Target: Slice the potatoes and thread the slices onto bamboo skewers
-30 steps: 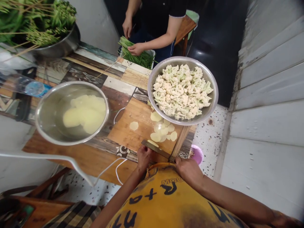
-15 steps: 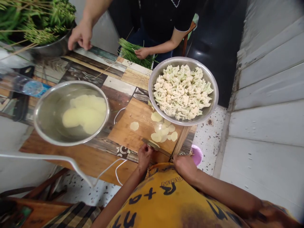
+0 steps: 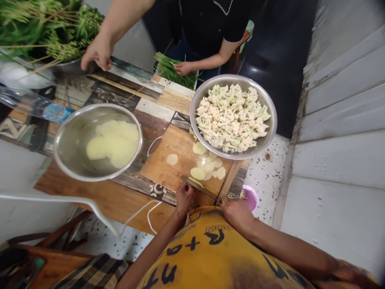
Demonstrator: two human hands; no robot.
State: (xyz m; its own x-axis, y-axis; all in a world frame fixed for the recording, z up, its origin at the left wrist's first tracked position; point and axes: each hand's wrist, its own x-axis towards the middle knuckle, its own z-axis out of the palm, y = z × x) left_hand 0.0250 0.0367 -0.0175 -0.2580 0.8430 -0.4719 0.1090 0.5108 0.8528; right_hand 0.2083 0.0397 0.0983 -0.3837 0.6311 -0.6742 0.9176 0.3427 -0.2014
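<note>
My right hand [image 3: 236, 210] is closed round the handle of a knife [image 3: 201, 188], whose blade points left across the near edge of the wooden cutting board [image 3: 159, 164]. Beside the blade, my left hand [image 3: 184, 196] is closed with bent fingers; what it grips is hidden beneath them. A thin pale slice [image 3: 196, 182] lies along the blade's far side. Several round potato slices [image 3: 207, 166] are spread over the board's right part, and a single potato slice [image 3: 172, 159] lies apart to the left.
Left of the board stands a steel bowl [image 3: 60, 148] with peeled potatoes [image 3: 112, 142] in water. A basin [image 3: 272, 132] of cauliflower [image 3: 233, 118] overlaps the board's far right corner. Across the table, a co-worker's hand [image 3: 184, 68] holds long green stalks [image 3: 168, 68]; the other hand [image 3: 98, 52] reaches toward skewered greens [image 3: 69, 28].
The view has shifted slightly, moving the table's things rightward in the picture. The co-worker's reaching hand has moved a little left toward the greens. My hands and the knife hold nearly the same position.
</note>
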